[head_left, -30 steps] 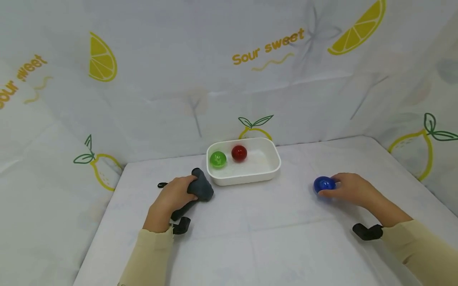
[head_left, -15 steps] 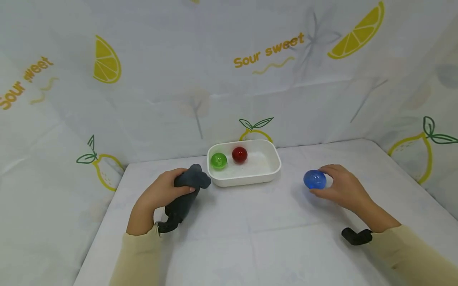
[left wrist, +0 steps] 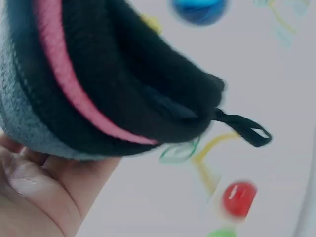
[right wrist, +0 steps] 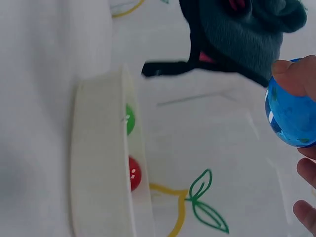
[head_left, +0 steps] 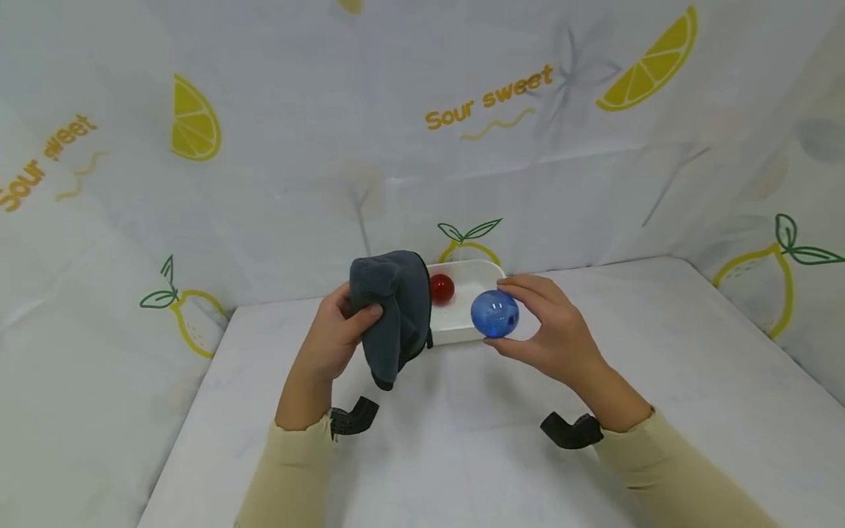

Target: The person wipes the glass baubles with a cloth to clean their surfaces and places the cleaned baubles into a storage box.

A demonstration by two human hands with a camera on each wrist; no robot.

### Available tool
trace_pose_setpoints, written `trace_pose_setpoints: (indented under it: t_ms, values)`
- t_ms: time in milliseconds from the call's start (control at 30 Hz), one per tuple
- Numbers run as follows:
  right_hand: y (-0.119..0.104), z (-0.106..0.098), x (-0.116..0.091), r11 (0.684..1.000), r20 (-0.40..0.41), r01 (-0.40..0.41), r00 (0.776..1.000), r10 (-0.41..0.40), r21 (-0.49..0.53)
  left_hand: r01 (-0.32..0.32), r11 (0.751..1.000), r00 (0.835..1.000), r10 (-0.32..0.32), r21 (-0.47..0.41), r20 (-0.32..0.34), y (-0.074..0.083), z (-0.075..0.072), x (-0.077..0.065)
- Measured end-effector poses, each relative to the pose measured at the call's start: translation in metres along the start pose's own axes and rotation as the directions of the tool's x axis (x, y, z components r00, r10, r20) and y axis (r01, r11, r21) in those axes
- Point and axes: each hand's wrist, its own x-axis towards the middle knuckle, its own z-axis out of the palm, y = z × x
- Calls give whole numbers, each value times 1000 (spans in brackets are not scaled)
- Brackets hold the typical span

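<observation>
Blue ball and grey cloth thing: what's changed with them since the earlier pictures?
The right hand has carried the blue ball leftward, in front of the white tray. The left hand has raised the grey cloth pouch and brought it rightward. Neither was let go. The tray, with its red ball and green ball, stayed put.

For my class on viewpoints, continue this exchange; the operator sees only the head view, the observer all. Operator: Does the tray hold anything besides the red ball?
Observer: Yes, the right wrist view shows a green ball inside.
Operator: Does the grey pouch have any bright colour?
Observer: The left wrist view shows a pink band on it.
Operator: How does the right hand hold the blue ball?
Observer: The right wrist view shows one finger clear of it.
</observation>
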Motion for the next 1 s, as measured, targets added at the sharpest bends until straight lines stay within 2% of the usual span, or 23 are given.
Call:
trace_pose_setpoints:
  t_ms: [133,333,633,833,1000]
  values:
    - [-18,12,15,994,-37,85,996,-82,63,-2,993,1000,5,-119,21,-9,18,4]
    - [-29,28,26,975,-72,212,975,-208,63,53,989,998,-49,-136,33,-22,32,8]
    - [-34,39,22,983,-83,181,980,-183,-31,46,994,994,-35,-104,103,-32,44,11]
    - [-33,52,17,980,-108,147,981,-162,-137,51,996,998,-48,-71,34,-36,49,12]
    - [-33,58,12,983,-81,110,989,-124,-149,64,997,995,-66,-32,-77,-38,55,11]
